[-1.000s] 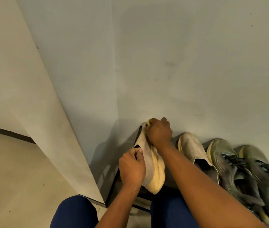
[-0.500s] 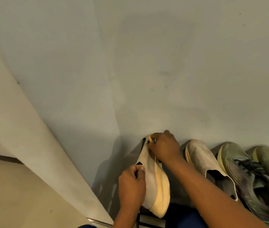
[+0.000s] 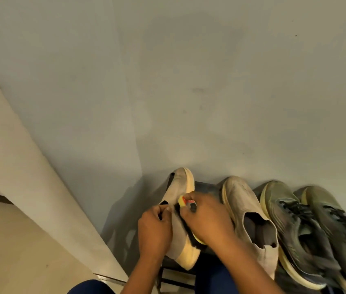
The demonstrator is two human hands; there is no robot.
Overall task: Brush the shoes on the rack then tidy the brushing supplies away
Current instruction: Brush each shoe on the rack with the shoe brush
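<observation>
A beige slip-on shoe [image 3: 179, 187] with a pale yellow sole is tipped on its side over the left end of the dark shoe rack [image 3: 204, 185]. My left hand [image 3: 154, 230] grips its collar. My right hand [image 3: 206, 219] is closed on a brush [image 3: 186, 202] with a yellow and red handle; its dark bristles press against the shoe's side near the sole. The matching beige shoe [image 3: 246, 211] stands upright just to the right.
Two olive-green laced sneakers [image 3: 290, 225] sit further right on the rack, against a plain grey wall [image 3: 189, 81]. A wall corner and beige floor [image 3: 19, 240] lie to the left. My knees in dark blue trousers show at the bottom edge.
My right hand has drawn the brush from the shoe's toe back toward its middle and heel. The view has tilted slightly, and the shoe sits lower and nearer.
</observation>
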